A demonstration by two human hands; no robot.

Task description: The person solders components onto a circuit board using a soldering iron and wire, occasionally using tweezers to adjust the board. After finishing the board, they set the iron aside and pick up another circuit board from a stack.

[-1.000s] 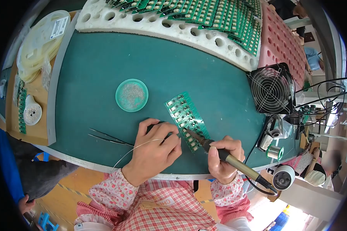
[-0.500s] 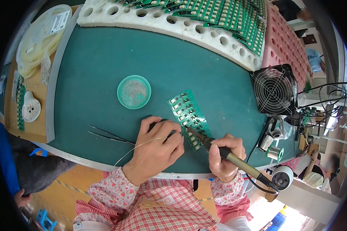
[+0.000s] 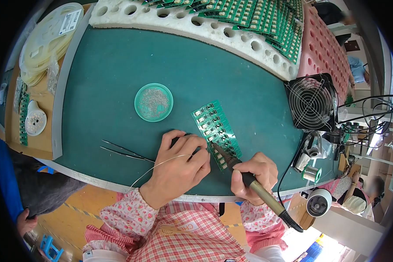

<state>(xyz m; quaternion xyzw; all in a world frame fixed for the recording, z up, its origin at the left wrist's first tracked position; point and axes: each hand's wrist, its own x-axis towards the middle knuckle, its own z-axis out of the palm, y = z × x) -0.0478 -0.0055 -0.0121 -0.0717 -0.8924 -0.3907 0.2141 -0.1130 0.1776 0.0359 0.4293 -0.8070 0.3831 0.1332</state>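
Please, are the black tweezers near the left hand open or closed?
Open: the two tips of the tweezers stand visibly apart, pointing away from the left hand.

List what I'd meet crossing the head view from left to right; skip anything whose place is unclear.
Cardboard box → green dish → circuit board → right hand → black fan.

The green counter (image 3: 105,65) carries a circuit board (image 3: 215,131), a round green dish (image 3: 154,119) of small bits (image 3: 153,101), a white foam block (image 3: 179,26), a black fan (image 3: 309,104) and a cardboard tray (image 3: 57,131).
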